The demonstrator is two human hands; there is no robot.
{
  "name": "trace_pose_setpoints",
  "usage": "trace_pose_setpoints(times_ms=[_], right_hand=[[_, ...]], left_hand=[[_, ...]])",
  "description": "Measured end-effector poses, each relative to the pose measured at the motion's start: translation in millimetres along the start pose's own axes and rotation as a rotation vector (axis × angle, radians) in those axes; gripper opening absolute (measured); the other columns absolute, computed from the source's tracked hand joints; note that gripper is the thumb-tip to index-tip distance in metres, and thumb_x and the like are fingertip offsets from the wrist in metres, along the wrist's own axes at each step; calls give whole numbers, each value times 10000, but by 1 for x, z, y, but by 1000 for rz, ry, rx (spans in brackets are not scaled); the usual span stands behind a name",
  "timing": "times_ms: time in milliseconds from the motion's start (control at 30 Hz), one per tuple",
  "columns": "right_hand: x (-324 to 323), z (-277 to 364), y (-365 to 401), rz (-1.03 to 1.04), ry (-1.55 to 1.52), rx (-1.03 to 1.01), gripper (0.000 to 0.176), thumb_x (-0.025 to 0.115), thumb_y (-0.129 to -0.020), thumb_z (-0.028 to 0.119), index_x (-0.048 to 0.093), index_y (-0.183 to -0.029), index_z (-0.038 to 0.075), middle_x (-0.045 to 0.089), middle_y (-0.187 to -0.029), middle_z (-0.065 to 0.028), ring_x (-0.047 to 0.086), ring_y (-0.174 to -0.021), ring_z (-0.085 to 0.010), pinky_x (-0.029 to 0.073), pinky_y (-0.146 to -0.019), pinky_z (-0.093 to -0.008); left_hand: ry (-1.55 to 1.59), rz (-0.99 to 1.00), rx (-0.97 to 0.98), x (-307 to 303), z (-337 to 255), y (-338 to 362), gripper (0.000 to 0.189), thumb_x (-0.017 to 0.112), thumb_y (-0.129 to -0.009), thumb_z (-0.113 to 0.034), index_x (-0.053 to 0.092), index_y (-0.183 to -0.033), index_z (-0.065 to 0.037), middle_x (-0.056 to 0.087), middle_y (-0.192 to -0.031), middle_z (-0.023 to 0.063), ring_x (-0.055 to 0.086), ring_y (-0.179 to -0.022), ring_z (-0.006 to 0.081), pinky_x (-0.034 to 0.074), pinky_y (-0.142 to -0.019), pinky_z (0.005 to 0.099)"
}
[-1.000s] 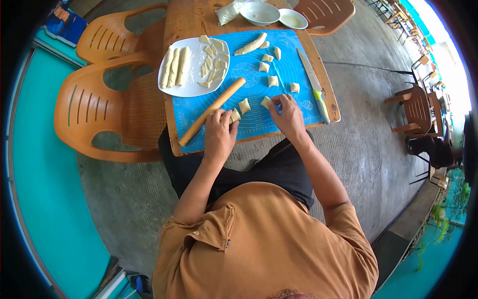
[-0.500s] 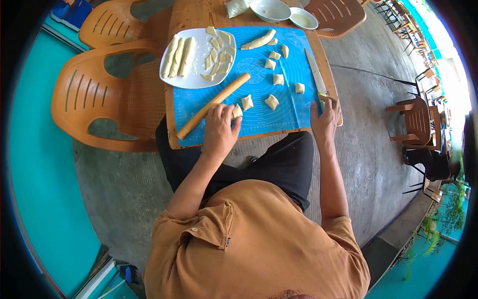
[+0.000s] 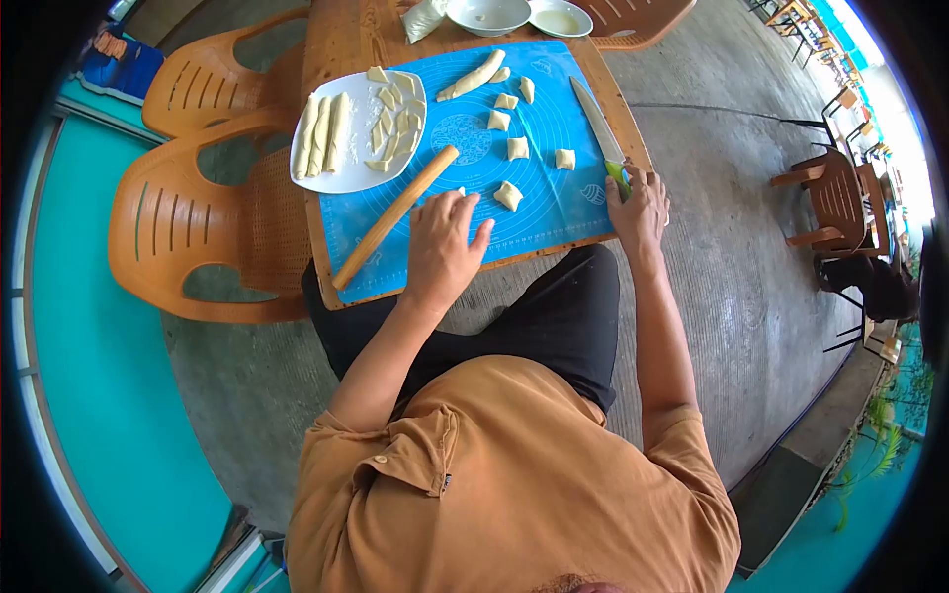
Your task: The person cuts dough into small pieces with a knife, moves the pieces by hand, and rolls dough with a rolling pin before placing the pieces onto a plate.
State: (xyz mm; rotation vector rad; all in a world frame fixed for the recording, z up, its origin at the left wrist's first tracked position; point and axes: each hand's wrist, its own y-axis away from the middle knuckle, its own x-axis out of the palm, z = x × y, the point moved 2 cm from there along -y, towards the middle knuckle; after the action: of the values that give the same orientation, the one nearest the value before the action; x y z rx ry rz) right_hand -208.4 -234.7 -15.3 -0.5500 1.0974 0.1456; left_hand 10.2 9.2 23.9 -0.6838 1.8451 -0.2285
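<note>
The left hand (image 3: 442, 242) lies palm down on the blue mat (image 3: 554, 212) with its fingers spread wide, holding nothing. A sliver of dough (image 3: 461, 191) peeks out at its fingertips; what else lies beneath is hidden. The right hand (image 3: 638, 208) closes over the knife (image 3: 593, 124) at the mat's right edge, covering all but a sliver of the green handle. The blade lies flat on the mat. Cut dough pieces (image 3: 508, 194) sit between the hands. A rolling pin (image 3: 395, 215) lies slantwise just left of the left hand. Two bowls (image 3: 487, 12) at the far end of the bench (image 3: 341, 35) are cut off by the frame.
</note>
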Motion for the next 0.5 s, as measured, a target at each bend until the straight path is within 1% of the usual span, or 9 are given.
trace_pose_setpoints(times_ms=[33, 67, 100, 167, 200, 267, 333, 400, 500], right_hand=[[1, 0, 1, -18, 2, -8, 442, 782, -968, 325, 706, -1316, 63, 682, -1282, -200, 628, -1260, -396, 475, -1059, -531], [3, -1, 0, -24, -1, 3, 442, 782, -968, 325, 706, -1316, 63, 682, -1282, -200, 628, -1260, -396, 475, -1059, -531], [4, -3, 1, -33, -25, 0, 453, 794, -957, 322, 707, -1316, 61, 678, -1284, -202, 625, -1273, -396, 475, -1071, -534], [5, -5, 2, -45, -52, 12, 464, 807, -945, 320, 708, -1316, 59, 675, -1286, -204, 621, -1286, -397, 474, -1083, -536], [6, -6, 2, -33, -75, 18, 473, 814, -937, 320, 710, -1317, 59, 670, -1297, -202, 615, -1302, -396, 471, -1094, -536], [5, -5, 1, -31, -108, 37, 482, 822, -929, 319, 711, -1319, 59, 664, -1307, -200, 608, -1317, -396, 469, -1105, -536], [1, -4, 3, -30, -111, 31, 522, 822, -927, 328, 706, -1356, 54, 656, -1321, -192, 602, -1318, -387, 475, -1087, -527], [-2, -1, 3, -3, -104, 57, 548, 821, -928, 334, 697, -1380, 50, 654, -1321, -189, 601, -1315, -382, 479, -1073, -522], [-4, -1, 2, 27, -82, 68, 590, 818, -931, 342, 681, -1421, 42, 653, -1315, -184, 604, -1306, -375, 485, -1046, -515]], left_hand=[[-27, -12, 58, 5, -5, -4, 419, 818, -964, -253, 685, -1300, -40, 685, -1208, 115, 636, -1124, 316, 467, -1029, 481], [-7, 41, 43, 11, -9, -10, 452, 832, -948, -296, 689, -1302, -53, 701, -1177, 105, 632, -1132, 297, 430, -1053, 491], [-8, 48, 54, 15, -12, -15, 452, 832, -948, -296, 689, -1302, -53, 701, -1177, 105, 632, -1132, 297, 430, -1053, 491], [-107, 90, 71, 26, -18, -26, 511, 854, -925, -340, 684, -1312, -54, 707, -1167, 98, 623, -1144, 284, 399, -1075, 483], [-133, 135, 46, 31, -19, -30, 573, 873, -899, -376, 675, -1328, -53, 710, -1159, 97, 615, -1158, 278, 375, -1092, 496], [-154, 162, 45, 38, -22, -35, 587, 877, -894, -376, 670, -1337, -51, 711, -1158, 97, 614, -1157, 277, 372, -1093, 499], [-178, 194, 46, 45, -20, -36, 601, 880, -889, -377, 665, -1345, -49, 711, -1158, 98, 613, -1157, 277, 370, -1095, 502], [-173, 127, 83, 51, -19, -37, 578, 881, -891, -356, 667, -1330, -46, 696, -1097, 87, 596, -1132, 264, 354, -1096, 506], [-178, 126, 93, 57, -16, -37, 569, 877, -890, -313, 666, -1343, -42, 700, -1112, 86, 598, -1134, 263, 354, -1102, 497]])
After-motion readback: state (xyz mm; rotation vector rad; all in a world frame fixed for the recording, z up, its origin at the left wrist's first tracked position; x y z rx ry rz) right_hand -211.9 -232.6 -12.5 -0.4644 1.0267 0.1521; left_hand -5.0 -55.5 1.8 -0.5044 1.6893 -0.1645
